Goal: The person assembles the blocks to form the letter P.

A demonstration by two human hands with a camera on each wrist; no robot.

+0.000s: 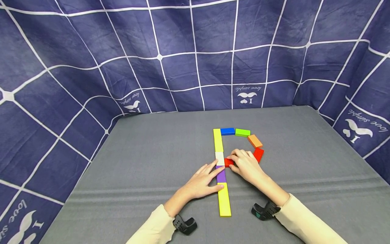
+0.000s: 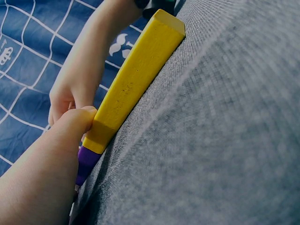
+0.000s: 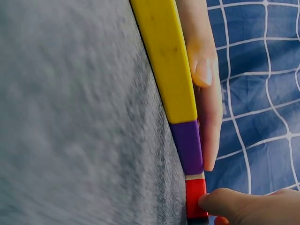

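A straight row of wooden blocks runs away from the person: a yellow block [image 1: 224, 205], a purple block [image 1: 221, 177], a white block [image 1: 219, 156] and another yellow block [image 1: 218, 140]. My left hand [image 1: 198, 183] rests on this row with fingers extended; its thumb touches the near yellow block and its fingertips lie around the purple and white ones. Between thumb and fingers, my right hand [image 1: 246, 165] pinches a small red block [image 3: 194, 194], whose end sits against the row by the white block. The hand partly covers this block in the head view.
From the row's far end curve a blue block [image 1: 228, 131], a green block [image 1: 242, 133], an orange block [image 1: 255, 141] and a second red block [image 1: 259, 154]. Everything lies on a grey cloth surface [image 1: 152, 162]. A blue checked curtain [image 1: 176, 44] hangs behind and beside it.
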